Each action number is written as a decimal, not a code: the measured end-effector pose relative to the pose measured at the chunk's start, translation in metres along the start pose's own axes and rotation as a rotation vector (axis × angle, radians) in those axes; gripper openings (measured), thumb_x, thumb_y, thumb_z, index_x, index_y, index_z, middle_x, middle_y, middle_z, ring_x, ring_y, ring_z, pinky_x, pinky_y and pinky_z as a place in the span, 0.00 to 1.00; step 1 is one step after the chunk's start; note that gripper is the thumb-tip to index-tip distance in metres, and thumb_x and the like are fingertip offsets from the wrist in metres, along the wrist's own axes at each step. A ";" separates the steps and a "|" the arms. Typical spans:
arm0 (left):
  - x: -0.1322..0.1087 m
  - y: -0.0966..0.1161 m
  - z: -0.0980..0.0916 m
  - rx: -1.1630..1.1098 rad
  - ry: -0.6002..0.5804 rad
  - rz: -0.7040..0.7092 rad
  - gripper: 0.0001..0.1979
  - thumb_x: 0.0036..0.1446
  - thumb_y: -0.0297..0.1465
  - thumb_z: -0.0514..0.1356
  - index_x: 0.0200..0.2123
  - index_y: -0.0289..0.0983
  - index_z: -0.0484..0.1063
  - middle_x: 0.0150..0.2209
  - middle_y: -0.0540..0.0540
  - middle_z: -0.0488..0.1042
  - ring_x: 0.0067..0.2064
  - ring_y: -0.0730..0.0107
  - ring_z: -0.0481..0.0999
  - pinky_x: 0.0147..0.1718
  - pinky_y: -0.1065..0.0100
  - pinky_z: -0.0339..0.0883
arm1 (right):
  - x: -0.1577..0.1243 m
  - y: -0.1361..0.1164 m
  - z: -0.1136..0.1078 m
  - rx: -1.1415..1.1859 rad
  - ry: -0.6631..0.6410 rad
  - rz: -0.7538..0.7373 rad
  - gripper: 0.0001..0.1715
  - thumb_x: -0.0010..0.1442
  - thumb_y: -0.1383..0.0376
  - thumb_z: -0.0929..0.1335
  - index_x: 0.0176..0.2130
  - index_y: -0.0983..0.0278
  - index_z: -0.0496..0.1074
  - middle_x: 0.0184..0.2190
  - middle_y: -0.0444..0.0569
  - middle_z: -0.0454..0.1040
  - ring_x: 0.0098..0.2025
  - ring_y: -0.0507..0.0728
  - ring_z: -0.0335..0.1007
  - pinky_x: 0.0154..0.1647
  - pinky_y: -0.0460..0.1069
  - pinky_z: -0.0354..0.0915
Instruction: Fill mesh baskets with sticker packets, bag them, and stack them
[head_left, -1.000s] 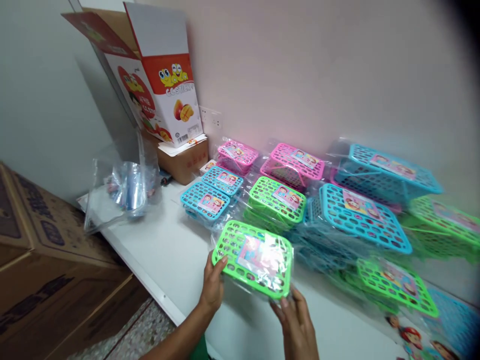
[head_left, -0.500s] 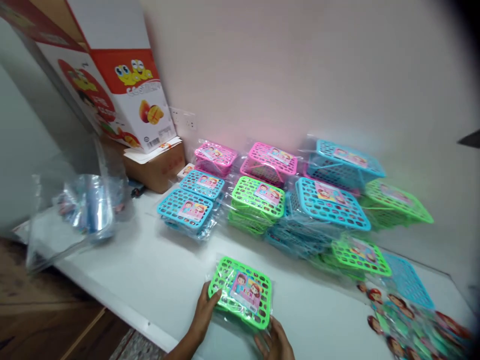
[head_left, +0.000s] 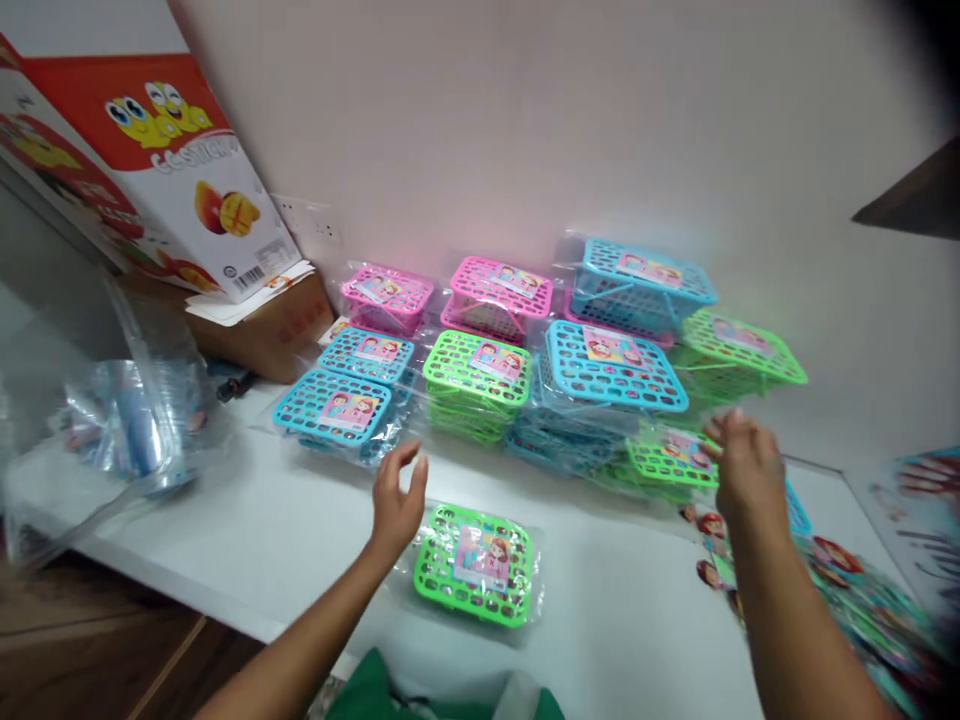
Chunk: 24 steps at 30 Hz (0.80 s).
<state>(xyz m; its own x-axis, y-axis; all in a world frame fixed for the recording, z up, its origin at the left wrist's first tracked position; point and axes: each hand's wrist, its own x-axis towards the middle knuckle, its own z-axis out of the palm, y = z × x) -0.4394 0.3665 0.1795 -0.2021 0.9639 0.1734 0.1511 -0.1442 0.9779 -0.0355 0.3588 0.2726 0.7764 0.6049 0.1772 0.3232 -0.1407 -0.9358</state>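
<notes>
A green plastic basket [head_left: 474, 564] wrapped in clear film lies flat on the white table [head_left: 247, 530] near its front edge. My left hand [head_left: 397, 500] hovers just above its left side, fingers apart, holding nothing. My right hand [head_left: 739, 470] is raised over the right part of the table, fingers loosely spread and blurred, close to a small green basket [head_left: 667, 458]. Behind stand stacks of wrapped baskets: blue [head_left: 334, 408], green [head_left: 478, 368], pink [head_left: 500, 288] and a larger blue one [head_left: 611, 365].
An open printed carton [head_left: 150, 190] leans on a brown box [head_left: 262, 330] at the back left. A crumpled clear plastic bag [head_left: 127, 430] lies at the table's left end. Printed picture cards [head_left: 847, 580] are spread at the right. A wall socket [head_left: 311, 220] sits on the wall.
Both hands have let go of the green basket, which now lies on the table. My left hand lifted slightly; my right hand moved up and far to the right. The view panned right.
</notes>
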 end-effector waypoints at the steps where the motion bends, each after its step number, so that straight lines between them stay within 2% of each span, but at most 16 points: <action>1: 0.018 0.016 0.017 -0.050 -0.047 0.014 0.16 0.56 0.40 0.60 0.45 0.38 0.72 0.45 0.40 0.74 0.49 0.56 0.72 0.53 0.55 0.61 | 0.015 -0.012 0.006 0.061 -0.016 0.026 0.45 0.53 0.42 0.64 0.57 0.72 0.63 0.56 0.69 0.66 0.53 0.64 0.68 0.44 0.53 0.64; 3: 0.044 0.045 0.054 -0.110 -0.134 0.048 0.15 0.57 0.40 0.59 0.45 0.39 0.73 0.45 0.41 0.76 0.47 0.58 0.74 0.50 0.59 0.65 | 0.033 -0.031 0.020 0.107 -0.126 0.095 0.46 0.53 0.42 0.64 0.55 0.76 0.66 0.53 0.70 0.68 0.50 0.63 0.69 0.43 0.53 0.63; 6: 0.062 0.078 0.108 -0.255 -0.239 0.113 0.21 0.55 0.37 0.62 0.51 0.39 0.71 0.52 0.40 0.73 0.53 0.56 0.71 0.53 0.59 0.63 | 0.041 -0.042 0.036 0.087 -0.317 0.151 0.40 0.53 0.46 0.66 0.48 0.78 0.71 0.46 0.68 0.73 0.45 0.60 0.71 0.42 0.54 0.62; 9: 0.062 0.094 0.153 -0.405 -0.271 0.072 0.25 0.49 0.36 0.67 0.51 0.38 0.72 0.53 0.39 0.72 0.57 0.51 0.68 0.59 0.55 0.56 | 0.043 -0.035 0.044 0.099 -0.326 0.145 0.33 0.48 0.51 0.72 0.45 0.74 0.73 0.40 0.59 0.76 0.41 0.57 0.72 0.43 0.53 0.63; 12: 0.057 0.094 0.181 -0.459 -0.296 0.008 0.24 0.50 0.36 0.67 0.51 0.37 0.72 0.50 0.39 0.75 0.54 0.50 0.71 0.57 0.53 0.58 | 0.045 -0.021 0.047 0.181 -0.288 0.142 0.32 0.38 0.57 0.76 0.42 0.69 0.74 0.37 0.51 0.77 0.37 0.56 0.72 0.43 0.52 0.66; 14: 0.050 0.092 0.189 -0.497 -0.277 0.006 0.24 0.52 0.36 0.65 0.53 0.38 0.71 0.51 0.40 0.74 0.54 0.52 0.71 0.57 0.54 0.59 | 0.041 -0.014 0.042 0.278 -0.268 0.148 0.33 0.34 0.58 0.77 0.41 0.67 0.74 0.36 0.48 0.77 0.36 0.56 0.72 0.44 0.53 0.67; 17: 0.027 0.100 0.183 -0.520 -0.266 0.009 0.25 0.54 0.35 0.63 0.55 0.40 0.69 0.55 0.40 0.71 0.57 0.54 0.68 0.59 0.55 0.58 | 0.018 -0.015 0.017 0.322 -0.228 0.108 0.35 0.37 0.57 0.77 0.45 0.65 0.73 0.39 0.49 0.78 0.39 0.58 0.74 0.48 0.56 0.67; 20: -0.012 0.114 0.165 -0.455 -0.332 0.004 0.25 0.57 0.35 0.60 0.59 0.44 0.64 0.59 0.43 0.67 0.61 0.56 0.64 0.62 0.56 0.54 | -0.025 -0.021 -0.025 0.216 -0.124 0.085 0.37 0.45 0.54 0.75 0.53 0.61 0.70 0.47 0.50 0.76 0.47 0.61 0.72 0.54 0.58 0.64; 22: -0.045 0.118 0.153 -0.413 -0.420 -0.036 0.26 0.58 0.34 0.59 0.60 0.46 0.63 0.60 0.45 0.65 0.62 0.56 0.62 0.63 0.55 0.52 | -0.060 -0.018 -0.056 0.126 -0.018 0.164 0.41 0.46 0.52 0.74 0.56 0.59 0.67 0.50 0.51 0.75 0.50 0.64 0.71 0.54 0.60 0.64; 24: -0.078 0.110 0.145 -0.430 -0.520 -0.121 0.25 0.58 0.34 0.59 0.60 0.45 0.63 0.59 0.44 0.66 0.61 0.55 0.63 0.62 0.53 0.54 | -0.093 -0.004 -0.084 0.064 0.077 0.291 0.45 0.43 0.50 0.74 0.57 0.60 0.66 0.50 0.53 0.74 0.52 0.67 0.70 0.54 0.61 0.65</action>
<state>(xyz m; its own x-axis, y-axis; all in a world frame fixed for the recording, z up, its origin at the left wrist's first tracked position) -0.2664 0.3078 0.2565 0.3135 0.9456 0.0868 -0.2626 -0.0015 0.9649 -0.0639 0.2374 0.2858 0.8707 0.4852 -0.0806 0.0486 -0.2480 -0.9675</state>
